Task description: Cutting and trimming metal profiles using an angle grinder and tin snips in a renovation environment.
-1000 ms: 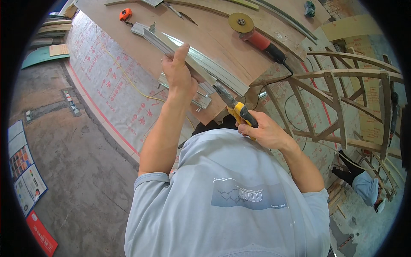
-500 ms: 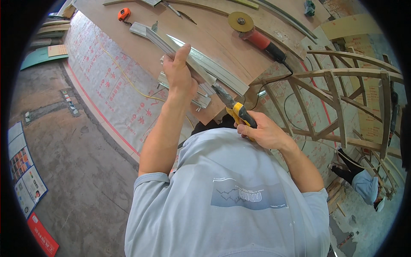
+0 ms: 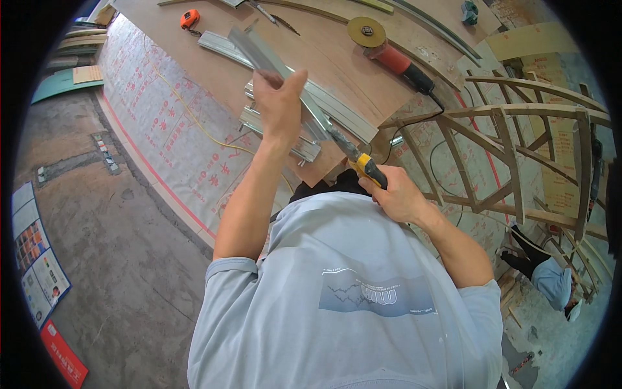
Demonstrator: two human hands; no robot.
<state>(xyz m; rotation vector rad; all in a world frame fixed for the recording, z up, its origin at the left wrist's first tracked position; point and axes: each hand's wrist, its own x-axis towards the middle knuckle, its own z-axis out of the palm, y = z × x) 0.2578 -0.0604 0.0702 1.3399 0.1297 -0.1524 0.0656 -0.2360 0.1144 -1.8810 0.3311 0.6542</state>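
Note:
My left hand [image 3: 280,107] is wrapped round a short silvery metal channel [image 3: 259,55], tilted over the workboard with its far end pointing up and left. In my right hand [image 3: 400,194], close to my shirt, are tin snips [image 3: 365,162] with yellow and black handles. Their dark blades meet the near end of the channel; the exact bite cannot be made out. Under my left hand and beside it, more metal channels [image 3: 350,120] lie on the brown board [image 3: 324,48].
An orange tape measure [image 3: 189,19] lies at the board's far left. To the right is a red angle grinder [image 3: 395,59] with a cord. A curved wooden frame [image 3: 512,155] stands at right, near another person [image 3: 552,282]. Printed sheeting [image 3: 175,129] covers the floor at left.
The channel's far end has swung right and stands steeper, with my left hand shifted slightly right. The snips' handles have come closer together, their blades staying at the channel's near end.

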